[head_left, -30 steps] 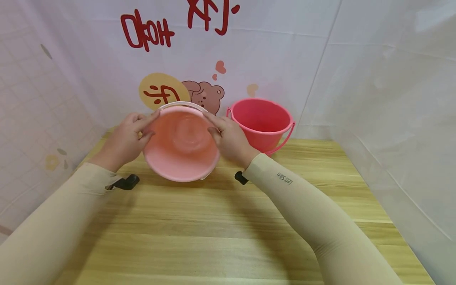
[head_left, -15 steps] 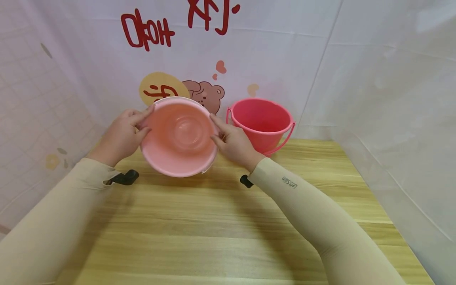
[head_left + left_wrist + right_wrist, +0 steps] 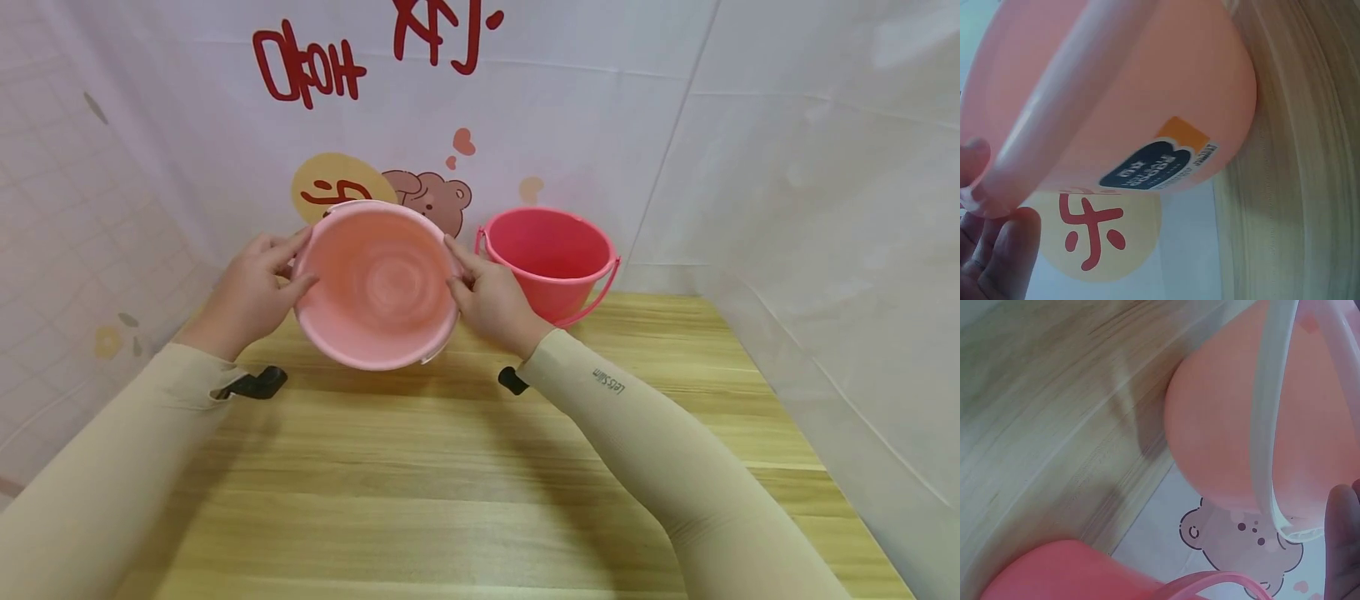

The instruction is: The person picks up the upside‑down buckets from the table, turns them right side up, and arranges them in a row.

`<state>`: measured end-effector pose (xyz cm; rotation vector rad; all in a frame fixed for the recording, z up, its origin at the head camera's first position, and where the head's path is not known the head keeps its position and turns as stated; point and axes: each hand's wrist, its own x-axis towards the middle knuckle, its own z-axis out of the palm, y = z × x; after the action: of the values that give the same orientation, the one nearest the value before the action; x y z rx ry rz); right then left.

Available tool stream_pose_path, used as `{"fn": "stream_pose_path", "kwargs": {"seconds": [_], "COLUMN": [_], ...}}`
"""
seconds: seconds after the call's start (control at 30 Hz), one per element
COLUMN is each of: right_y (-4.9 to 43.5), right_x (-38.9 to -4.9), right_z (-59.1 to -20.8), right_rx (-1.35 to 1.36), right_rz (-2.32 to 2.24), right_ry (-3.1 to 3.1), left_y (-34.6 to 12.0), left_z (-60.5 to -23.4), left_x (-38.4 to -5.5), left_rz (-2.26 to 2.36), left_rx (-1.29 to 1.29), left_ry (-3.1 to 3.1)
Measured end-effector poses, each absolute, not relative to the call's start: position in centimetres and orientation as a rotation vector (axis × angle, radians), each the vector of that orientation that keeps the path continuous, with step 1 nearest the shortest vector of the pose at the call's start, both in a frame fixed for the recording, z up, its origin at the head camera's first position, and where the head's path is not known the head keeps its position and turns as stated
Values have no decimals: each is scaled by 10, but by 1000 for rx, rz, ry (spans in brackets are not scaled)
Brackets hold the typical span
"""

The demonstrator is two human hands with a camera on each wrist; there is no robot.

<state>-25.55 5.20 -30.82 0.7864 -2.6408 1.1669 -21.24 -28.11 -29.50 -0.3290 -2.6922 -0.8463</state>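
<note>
A light pink bucket [image 3: 375, 333] is tipped so its mouth faces the head camera. My left hand [image 3: 251, 292] pinches its rim at the left, thumb inside and fingers behind. On the right side of the rim, my right hand [image 3: 495, 300] grips in the same manner. The left wrist view shows the bucket's outer wall [image 3: 1166, 75] with a dark and orange label [image 3: 1147, 165]. A white handle [image 3: 1266, 412] hangs across the bucket in the right wrist view. Behind my right hand stands a darker pink bucket [image 3: 555, 287], upright with its handle down.
The wooden table [image 3: 375, 483] spreads beneath both arms. A white printed curtain [image 3: 585, 100] with red lettering and a cartoon bear [image 3: 438, 204] closes off the back. Another white sheet [image 3: 840, 200] rises along the right side.
The light pink bucket has risen slightly and shifted a little left, both hands moving with it. Its handle, seen above the rim earlier, has dropped behind it. The darker bucket has stayed put.
</note>
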Motion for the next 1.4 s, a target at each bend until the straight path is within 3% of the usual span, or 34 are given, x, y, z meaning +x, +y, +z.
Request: {"fn": "stream_pose_path", "kwargs": {"seconds": [0.57, 1.03, 1.4], "right_y": [55, 58, 59], "right_x": [-257, -252, -254], "right_z": [-306, -313, -315], "right_rx": [707, 1024, 1102], "right_rz": [1199, 1238, 1155], "right_ry": [-2661, -2647, -2635], "left_y": [-286, -286, -286], "left_z": [-302, -289, -280], "left_x": [-208, -210, -214], "left_rz": [-903, -885, -971], "left_rx": [-326, -278, -241], "left_ry": [-2675, -2737, -2790]}}
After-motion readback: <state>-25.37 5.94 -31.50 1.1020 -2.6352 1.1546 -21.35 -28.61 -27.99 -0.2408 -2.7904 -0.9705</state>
